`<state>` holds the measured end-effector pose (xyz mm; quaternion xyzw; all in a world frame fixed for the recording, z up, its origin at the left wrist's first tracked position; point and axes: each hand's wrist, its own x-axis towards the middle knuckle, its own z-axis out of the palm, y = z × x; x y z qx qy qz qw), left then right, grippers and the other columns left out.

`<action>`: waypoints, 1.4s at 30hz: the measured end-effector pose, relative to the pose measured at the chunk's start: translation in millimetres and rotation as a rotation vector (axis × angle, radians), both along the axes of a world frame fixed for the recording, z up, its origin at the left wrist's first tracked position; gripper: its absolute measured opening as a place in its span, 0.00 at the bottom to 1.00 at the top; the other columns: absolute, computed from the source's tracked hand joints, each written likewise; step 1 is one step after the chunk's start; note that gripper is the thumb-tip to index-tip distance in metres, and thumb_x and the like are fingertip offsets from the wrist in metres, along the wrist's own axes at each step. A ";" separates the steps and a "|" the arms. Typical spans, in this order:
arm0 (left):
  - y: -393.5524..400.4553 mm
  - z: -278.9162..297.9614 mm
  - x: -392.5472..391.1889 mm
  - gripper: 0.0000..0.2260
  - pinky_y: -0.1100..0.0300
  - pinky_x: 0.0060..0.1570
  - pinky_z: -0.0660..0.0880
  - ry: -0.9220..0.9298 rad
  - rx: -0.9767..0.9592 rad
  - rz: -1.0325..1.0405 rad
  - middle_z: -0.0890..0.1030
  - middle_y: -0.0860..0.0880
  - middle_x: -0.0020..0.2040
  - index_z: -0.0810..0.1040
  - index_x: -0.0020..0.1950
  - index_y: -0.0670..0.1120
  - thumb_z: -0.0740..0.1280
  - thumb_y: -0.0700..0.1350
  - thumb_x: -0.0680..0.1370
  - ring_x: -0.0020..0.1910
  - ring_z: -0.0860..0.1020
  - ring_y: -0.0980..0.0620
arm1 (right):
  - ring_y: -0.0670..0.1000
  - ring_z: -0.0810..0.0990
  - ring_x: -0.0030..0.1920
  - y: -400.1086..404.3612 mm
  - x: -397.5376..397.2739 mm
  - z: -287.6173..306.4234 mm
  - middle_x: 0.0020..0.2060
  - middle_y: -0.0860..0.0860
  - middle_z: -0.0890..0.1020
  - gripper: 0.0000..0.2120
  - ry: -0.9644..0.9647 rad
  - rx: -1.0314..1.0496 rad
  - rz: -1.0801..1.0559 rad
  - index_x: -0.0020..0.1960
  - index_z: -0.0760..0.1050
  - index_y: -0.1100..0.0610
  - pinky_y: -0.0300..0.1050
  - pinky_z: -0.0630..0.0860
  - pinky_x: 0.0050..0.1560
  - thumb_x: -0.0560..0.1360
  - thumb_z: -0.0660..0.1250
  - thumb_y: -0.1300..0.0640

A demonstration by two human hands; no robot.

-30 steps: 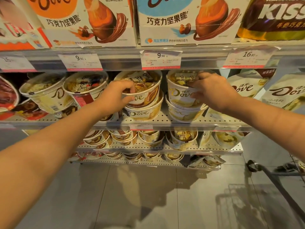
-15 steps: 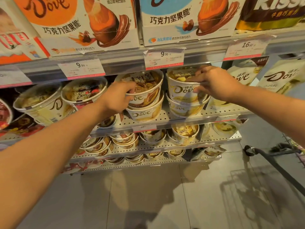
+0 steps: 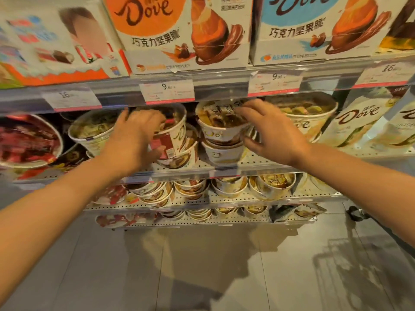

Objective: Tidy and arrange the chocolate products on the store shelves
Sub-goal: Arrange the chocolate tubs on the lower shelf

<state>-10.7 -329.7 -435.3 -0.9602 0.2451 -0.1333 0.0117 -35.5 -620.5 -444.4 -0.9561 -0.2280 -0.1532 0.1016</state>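
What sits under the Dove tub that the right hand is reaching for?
Under the top tub, by the right hand, a second Dove tub stands on the perforated shelf. Only its side wall shows; the top tub covers its contents.

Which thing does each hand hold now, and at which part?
The left hand grips a Dove tub at its rim. The right hand reaches the next tub, fingers spread; whether it holds it cannot be told.

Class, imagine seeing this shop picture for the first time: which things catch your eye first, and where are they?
Two bare forearms reach in: the left hand on a Dove chocolate tub with a red label, the right hand at the middle stacked Dove tub. Above, an orange Dove box and a blue Dove box fill the top shelf.
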 end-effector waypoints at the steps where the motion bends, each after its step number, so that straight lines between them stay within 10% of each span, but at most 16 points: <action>1: 16.8 1.0 -0.4 0.29 0.38 0.65 0.61 0.014 0.000 0.018 0.75 0.41 0.62 0.71 0.65 0.42 0.75 0.45 0.66 0.63 0.71 0.40 | 0.60 0.73 0.59 13.6 3.9 -0.9 0.60 0.58 0.74 0.26 0.001 -0.007 0.017 0.66 0.69 0.60 0.51 0.69 0.59 0.70 0.68 0.55; 10: 115.8 -0.2 17.3 0.16 0.48 0.49 0.73 0.027 -0.045 0.171 0.79 0.40 0.52 0.77 0.55 0.38 0.71 0.47 0.73 0.52 0.76 0.38 | 0.59 0.74 0.60 123.5 37.7 6.7 0.59 0.56 0.77 0.20 0.010 -0.096 0.019 0.63 0.72 0.58 0.54 0.72 0.58 0.71 0.66 0.58; 21: 153.7 -10.4 24.4 0.11 0.58 0.50 0.72 0.085 -0.327 -0.106 0.83 0.40 0.48 0.80 0.50 0.36 0.67 0.39 0.71 0.48 0.80 0.42 | 0.60 0.77 0.51 144.0 43.0 14.4 0.53 0.56 0.79 0.10 0.109 -0.212 0.006 0.55 0.72 0.59 0.50 0.72 0.44 0.75 0.64 0.59; 30: 172.5 -11.3 34.6 0.09 0.48 0.51 0.77 0.117 -0.293 -0.234 0.82 0.40 0.49 0.79 0.50 0.35 0.70 0.31 0.70 0.50 0.80 0.43 | 0.60 0.80 0.44 188.8 32.5 8.1 0.47 0.56 0.81 0.09 -0.010 -0.219 0.003 0.55 0.70 0.60 0.45 0.66 0.34 0.77 0.59 0.57; 35: 161.6 2.3 39.4 0.07 0.54 0.41 0.69 0.223 -0.181 -0.063 0.73 0.47 0.41 0.69 0.38 0.44 0.67 0.41 0.70 0.42 0.72 0.46 | 0.59 0.79 0.44 203.0 34.8 -2.5 0.44 0.56 0.81 0.10 -0.064 -0.253 -0.029 0.56 0.71 0.60 0.46 0.68 0.31 0.77 0.59 0.58; 42: 120.8 3.1 43.6 0.16 0.56 0.42 0.67 0.175 0.029 0.150 0.77 0.43 0.50 0.72 0.52 0.42 0.67 0.53 0.75 0.50 0.74 0.43 | 0.57 0.77 0.51 180.6 43.7 8.2 0.53 0.55 0.78 0.21 0.122 -0.087 -0.035 0.60 0.70 0.56 0.48 0.74 0.44 0.71 0.70 0.51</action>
